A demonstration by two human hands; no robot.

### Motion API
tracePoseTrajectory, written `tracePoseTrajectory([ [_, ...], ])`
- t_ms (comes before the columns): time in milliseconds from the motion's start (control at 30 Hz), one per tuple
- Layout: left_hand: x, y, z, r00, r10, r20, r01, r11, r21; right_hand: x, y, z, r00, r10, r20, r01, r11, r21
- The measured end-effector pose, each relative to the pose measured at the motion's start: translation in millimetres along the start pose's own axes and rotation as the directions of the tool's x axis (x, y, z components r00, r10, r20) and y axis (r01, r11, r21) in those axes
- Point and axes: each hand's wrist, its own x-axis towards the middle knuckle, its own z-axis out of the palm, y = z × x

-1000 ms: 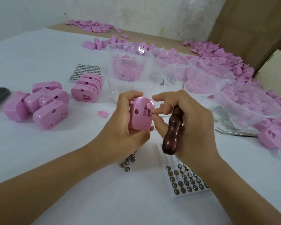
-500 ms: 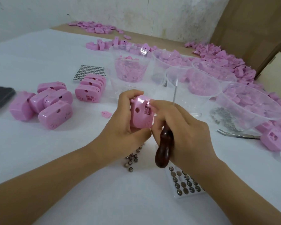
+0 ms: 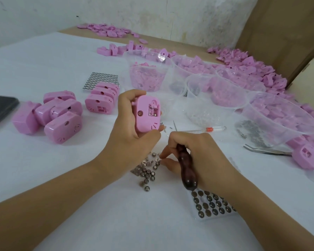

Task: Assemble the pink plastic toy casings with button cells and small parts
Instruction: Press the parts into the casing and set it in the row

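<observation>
Cell-loading seems in hand: the pink casing (image 3: 148,113) is gripped by the left hand (image 3: 132,140). Below it, one of the loose button cells (image 3: 149,173) must next be pinched by the right hand (image 3: 203,156), in which a wooden-handled tool (image 3: 187,171) is clasped.

Single head-worn wide-angle view, forward and down, close over the white table (image 3: 43,160).

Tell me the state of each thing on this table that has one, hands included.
pink casing: held upright, battery bay open toward the camera.
left hand: grips the casing.
right hand: holds the wooden-handled tool, fingertips at the loose button cells.
button cell tray: lying flat, partly hidden.
tweezers: lying untouched.
leftmost clear cup: upright, holding pink parts.
</observation>
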Motion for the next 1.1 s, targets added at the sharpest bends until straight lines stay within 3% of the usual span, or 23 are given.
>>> tracePoseTrajectory([
  [433,-0.9,1.2,-0.6,1.0,-0.005,-0.016,0.006,0.998,0.064,0.7,0.9,5.6,0.995,-0.022,0.097,0.024,0.999,-0.023],
  [633,0.8,2.7,-1.0,0.999,-0.014,-0.044,0.017,0.998,0.062,0.1,5.1,8.6,0.988,0.051,0.146,-0.057,0.998,0.04],
  [700,0.3,3.2,-0.9,0.998,-0.019,-0.053,0.021,0.999,0.049,0.6,6.0,2.9,0.988,0.122,0.091,-0.139,0.967,0.213],
  [767,-0.5,3.0,-0.9,0.999,-0.026,-0.039,0.028,0.999,0.035,3.1,5.2,-6.3,0.985,0.145,-0.092,-0.108,0.939,0.326],
  [833,-1.9,2.3,0.6,0.999,-0.049,0.011,0.049,0.998,0.035,5.0,5.2,-12.4,0.925,0.065,-0.374,0.051,0.955,0.292],
  [900,-3.6,1.5,3.0,0.994,-0.076,0.075,0.074,0.997,0.038,6.8,2.3,-11.6,0.849,-0.036,-0.527,0.146,0.975,0.168],
  [1100,-5.6,0.2,5.7,0.985,-0.093,0.143,0.088,0.995,0.042,7.8,-5.1,-2.0,0.841,-0.121,-0.527,0.189,0.979,0.077],
])
